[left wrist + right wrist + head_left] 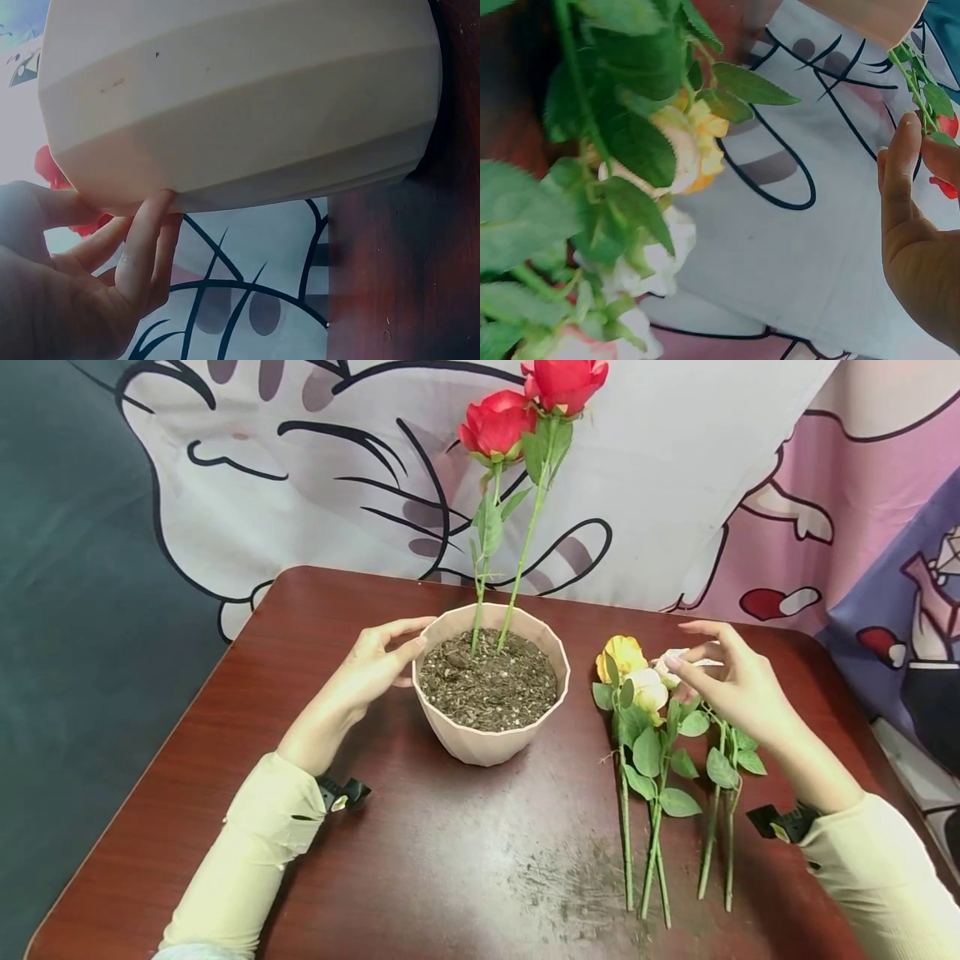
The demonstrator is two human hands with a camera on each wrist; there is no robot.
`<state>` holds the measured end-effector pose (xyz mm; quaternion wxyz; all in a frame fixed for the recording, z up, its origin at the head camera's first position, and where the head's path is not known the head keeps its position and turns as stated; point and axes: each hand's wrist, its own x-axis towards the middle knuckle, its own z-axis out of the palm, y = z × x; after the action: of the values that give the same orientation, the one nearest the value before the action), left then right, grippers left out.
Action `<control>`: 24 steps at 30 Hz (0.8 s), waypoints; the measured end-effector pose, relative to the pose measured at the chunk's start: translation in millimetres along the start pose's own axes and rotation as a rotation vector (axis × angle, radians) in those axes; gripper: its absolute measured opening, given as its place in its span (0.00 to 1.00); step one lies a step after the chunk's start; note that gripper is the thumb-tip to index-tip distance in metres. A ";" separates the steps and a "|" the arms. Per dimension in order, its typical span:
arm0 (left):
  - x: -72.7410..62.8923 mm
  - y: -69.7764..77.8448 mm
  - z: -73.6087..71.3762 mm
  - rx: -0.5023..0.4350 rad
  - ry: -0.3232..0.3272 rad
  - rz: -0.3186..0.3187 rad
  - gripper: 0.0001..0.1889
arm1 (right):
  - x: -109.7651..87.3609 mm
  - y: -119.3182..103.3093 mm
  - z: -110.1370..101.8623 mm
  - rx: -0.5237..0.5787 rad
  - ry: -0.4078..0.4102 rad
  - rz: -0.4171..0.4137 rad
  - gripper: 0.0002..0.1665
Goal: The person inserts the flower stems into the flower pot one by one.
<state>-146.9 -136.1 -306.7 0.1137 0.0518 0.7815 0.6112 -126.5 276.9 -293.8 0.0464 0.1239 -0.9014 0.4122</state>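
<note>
1. So the pot [480, 739] is sitting mid-table, pale, faceted, full of dark soil [487, 693].
2. Two red roses [497, 425] stand in it toward the back, the right one leaning a bit right.
3. Left hand [363, 664] has its fingers loosely spread against the pot's left side, near the rim. Can't tell if the thumb hooks over the edge.
4. Right hand [735, 681] is empty, thumb and fingers apart, hanging over the loose flowers on the right.
5. Those flowers: a yellow rose [621, 656], a cream rose [647, 692] just beside it, plus whitish and pinkish blooms partly hidden by that hand. Leafy stems [651, 860] point toward the person.
6. Table [360, 877] is reddish brown, with dark specks [570, 885] near the stems.
7. Behind it all, a cartoon cat backdrop [660, 468], lol.
</note>
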 end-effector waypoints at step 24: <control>3.9 -2.7 -0.6 -0.020 0.009 -0.016 0.21 | -99.8 8.1 82.1 -0.245 -0.414 0.212 0.18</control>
<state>-150.6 -136.4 -309.6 0.1157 0.0416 0.7761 0.6185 -30.8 238.5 -372.2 -0.1676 0.1041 -0.9428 0.2685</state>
